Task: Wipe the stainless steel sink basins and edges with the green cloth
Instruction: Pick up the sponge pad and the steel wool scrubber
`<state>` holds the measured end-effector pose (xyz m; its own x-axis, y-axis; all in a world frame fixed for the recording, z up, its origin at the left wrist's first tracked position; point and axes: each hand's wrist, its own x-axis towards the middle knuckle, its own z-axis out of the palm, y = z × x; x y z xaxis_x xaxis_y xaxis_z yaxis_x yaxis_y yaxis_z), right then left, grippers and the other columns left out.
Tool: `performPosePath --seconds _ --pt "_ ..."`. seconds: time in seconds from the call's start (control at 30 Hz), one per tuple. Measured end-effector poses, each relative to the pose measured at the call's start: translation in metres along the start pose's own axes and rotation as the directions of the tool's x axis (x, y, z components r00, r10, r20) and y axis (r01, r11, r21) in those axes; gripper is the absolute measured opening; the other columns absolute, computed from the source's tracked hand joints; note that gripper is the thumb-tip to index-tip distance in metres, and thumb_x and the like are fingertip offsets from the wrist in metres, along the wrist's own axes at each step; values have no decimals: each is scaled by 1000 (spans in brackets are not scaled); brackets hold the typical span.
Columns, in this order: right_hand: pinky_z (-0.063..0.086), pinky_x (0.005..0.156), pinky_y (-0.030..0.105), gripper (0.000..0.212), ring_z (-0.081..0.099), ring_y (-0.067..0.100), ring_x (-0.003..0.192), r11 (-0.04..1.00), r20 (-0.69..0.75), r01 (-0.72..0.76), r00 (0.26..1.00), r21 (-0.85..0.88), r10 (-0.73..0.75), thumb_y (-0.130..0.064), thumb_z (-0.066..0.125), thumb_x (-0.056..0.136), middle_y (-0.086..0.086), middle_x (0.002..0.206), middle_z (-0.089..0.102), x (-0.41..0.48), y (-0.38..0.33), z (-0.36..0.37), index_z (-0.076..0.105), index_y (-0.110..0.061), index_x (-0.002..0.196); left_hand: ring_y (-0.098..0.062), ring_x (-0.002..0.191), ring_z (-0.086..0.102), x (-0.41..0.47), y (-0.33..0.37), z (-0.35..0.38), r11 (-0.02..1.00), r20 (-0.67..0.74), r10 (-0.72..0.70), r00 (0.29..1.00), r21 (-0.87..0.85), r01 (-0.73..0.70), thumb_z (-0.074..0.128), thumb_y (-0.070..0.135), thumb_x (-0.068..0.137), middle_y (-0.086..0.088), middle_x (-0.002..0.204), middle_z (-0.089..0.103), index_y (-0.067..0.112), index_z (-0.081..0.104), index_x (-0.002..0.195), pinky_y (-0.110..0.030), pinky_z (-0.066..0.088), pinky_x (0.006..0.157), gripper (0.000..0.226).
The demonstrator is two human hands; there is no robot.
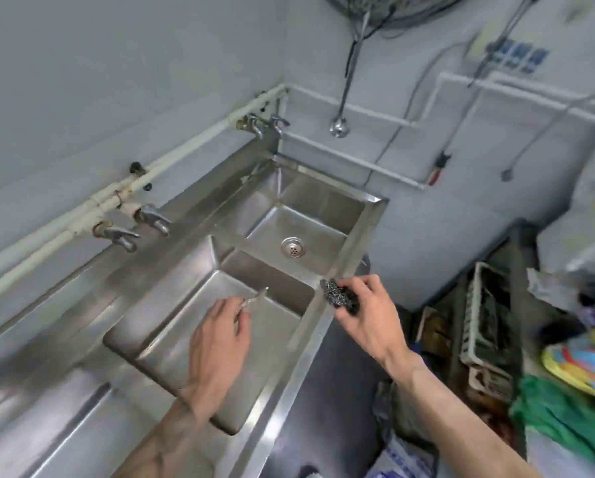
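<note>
Head view: the right hand [365,315] grips a scourer [337,294] at the sink [358,236] front rim. The left hand [220,343], over the near basin, pinches a thin silvery thing [254,298], perhaps a scrap. The green cloth [565,419] lies bunched among clutter, well right, its length running down-right. Best to set both items outside the basins first. The sink runs near-left to far-right.

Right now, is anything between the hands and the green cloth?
Nothing visible blocks the path: the green cloth lies right of the sink on clutter. But both hands are full: the right hand grips a steel scourer at the sink's front edge, the left hand pinches a small thin item over the near basin.
</note>
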<state>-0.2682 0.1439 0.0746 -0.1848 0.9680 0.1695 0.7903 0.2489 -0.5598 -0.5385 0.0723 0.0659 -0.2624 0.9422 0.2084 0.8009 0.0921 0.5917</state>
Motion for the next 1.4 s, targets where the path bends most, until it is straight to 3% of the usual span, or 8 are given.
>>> performPosePath --seconds 0.23,0.33,0.57,0.73,0.9,1.0,1.1,1.4 --pt "45 86 23 46 59 13 103 964 -231 -265 940 -23 253 -33 69 77 -9 114 52 -140 92 -108 64 -31 123 -37 93 67 -56 137 61 966 166 250 954 -115 -233 65 19 98 -2 100 67 23 67 110 -45 52 70 13" --pt "51 84 28 45 58 11 100 926 -290 -378 884 15 365 -36 66 76 -12 113 50 -204 130 -142 63 -34 121 -32 93 67 -92 190 93 932 227 351 908 -172 -317 61 20 100 3 102 67 25 66 112 -44 54 71 14" --pt "48 82 26 45 61 18 95 819 -300 -571 774 51 558 -27 73 79 -5 112 52 -343 227 -206 66 -26 123 -26 85 69 -195 301 174 846 315 532 786 -181 -501 63 21 100 4 96 67 23 65 108 -39 52 66 9" --pt "45 75 27 44 60 21 94 784 -265 -620 751 33 605 -29 73 79 -6 113 50 -398 284 -220 65 -27 122 -18 76 65 -255 352 240 744 328 661 675 -170 -646 65 22 97 8 84 61 25 63 98 -35 53 64 3" --pt "50 79 36 52 56 29 104 763 -172 -645 757 -39 630 -24 73 76 3 117 52 -424 326 -209 64 -24 128 -19 86 64 -308 357 297 727 456 650 609 -138 -673 48 32 103 7 92 62 28 62 99 -36 54 77 16" --pt "53 78 39 57 53 29 104 766 -152 -636 770 -92 620 -17 78 74 3 118 49 -433 335 -198 62 -24 128 -20 102 61 -331 339 321 735 516 624 587 -132 -665 64 36 99 9 109 63 30 66 109 -40 54 86 12" --pt "54 72 41 61 51 30 101 776 -180 -620 782 -120 597 -12 76 68 3 119 47 -434 345 -190 62 -23 126 -20 108 58 -340 330 334 731 552 615 563 -132 -669 78 34 88 9 120 61 31 67 114 -40 54 86 29" --pt "52 78 41 63 49 31 99 788 -224 -592 802 -169 554 -2 72 64 5 119 49 -416 364 -187 63 -23 123 -22 125 52 -323 349 350 717 595 607 526 -126 -685 72 26 96 4 136 55 24 64 134 -39 46 103 39"
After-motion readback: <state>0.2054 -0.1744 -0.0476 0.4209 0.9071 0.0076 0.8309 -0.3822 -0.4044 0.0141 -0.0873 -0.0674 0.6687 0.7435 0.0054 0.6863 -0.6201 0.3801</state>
